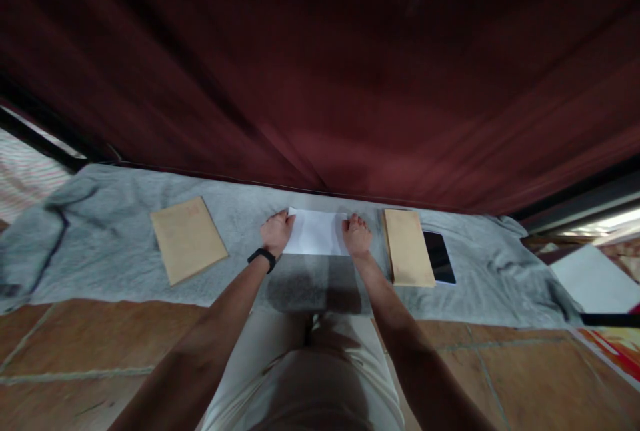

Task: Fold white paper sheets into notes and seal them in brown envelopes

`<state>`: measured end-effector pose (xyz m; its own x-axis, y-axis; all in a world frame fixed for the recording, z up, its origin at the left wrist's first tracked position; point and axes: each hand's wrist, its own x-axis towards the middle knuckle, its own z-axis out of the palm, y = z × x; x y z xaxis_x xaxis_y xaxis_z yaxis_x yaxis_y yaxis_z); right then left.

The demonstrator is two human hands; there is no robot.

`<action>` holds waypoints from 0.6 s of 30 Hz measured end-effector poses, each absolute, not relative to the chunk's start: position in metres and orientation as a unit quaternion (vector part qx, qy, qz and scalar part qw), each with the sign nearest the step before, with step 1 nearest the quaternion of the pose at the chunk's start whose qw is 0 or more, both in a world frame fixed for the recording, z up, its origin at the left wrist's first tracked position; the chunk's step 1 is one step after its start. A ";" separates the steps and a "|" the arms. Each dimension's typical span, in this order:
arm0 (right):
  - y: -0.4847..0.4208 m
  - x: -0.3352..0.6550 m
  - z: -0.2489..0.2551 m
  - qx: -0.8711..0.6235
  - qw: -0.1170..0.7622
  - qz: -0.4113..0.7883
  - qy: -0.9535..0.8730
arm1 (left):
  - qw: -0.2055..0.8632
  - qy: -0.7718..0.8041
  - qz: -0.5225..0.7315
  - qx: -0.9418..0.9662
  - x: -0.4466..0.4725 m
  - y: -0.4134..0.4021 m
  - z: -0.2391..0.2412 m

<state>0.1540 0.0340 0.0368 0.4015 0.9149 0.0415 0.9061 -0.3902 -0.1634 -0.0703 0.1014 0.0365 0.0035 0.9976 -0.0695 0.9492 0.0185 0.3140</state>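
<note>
A white sheet of paper [317,232] lies in front of me on a grey cloth, wider than it is deep. My left hand [277,232], with a black band on its wrist, grips the paper's left edge near the far corner, fingers curled. At the opposite edge, my right hand [357,234] has its fingers bent in and the thumb against the sheet. Just right of that hand is a stack of brown envelopes [411,248]. A single brown envelope [189,240] rests farther off, to the left of my left hand.
The grey cloth [120,237] covers a long, narrow surface. A dark-screened tablet or phone [440,257] lies partly under the envelope stack. Behind the surface hangs a dark red curtain [320,97]. A white sheet-like object [597,281] is at the far right; tiled floor [100,344] shows below.
</note>
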 end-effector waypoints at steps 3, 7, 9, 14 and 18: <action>0.021 0.139 0.029 -0.785 0.149 -0.012 -0.601 | 0.137 0.698 0.089 0.697 -0.070 0.100 0.036; 0.004 0.114 0.009 -0.694 0.217 -0.016 -0.686 | 0.135 0.698 0.092 0.697 -0.070 0.099 0.036; -0.002 0.105 0.000 -0.692 0.207 -0.009 -0.692 | 0.134 0.698 0.094 0.697 -0.069 0.099 0.036; -0.010 0.098 -0.010 -0.717 0.182 -0.005 -0.673 | 0.131 0.704 0.107 0.690 -0.069 0.098 0.036; -0.012 0.097 -0.012 -0.718 0.180 -0.008 -0.672 | 0.073 0.684 0.182 0.703 -0.064 0.086 0.037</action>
<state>0.0966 -0.0124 -0.0115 0.0969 0.9626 0.2531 0.9685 -0.0326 -0.2469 -0.0642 0.0859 0.0368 -0.0007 0.9878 0.1556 0.9346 -0.0547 0.3514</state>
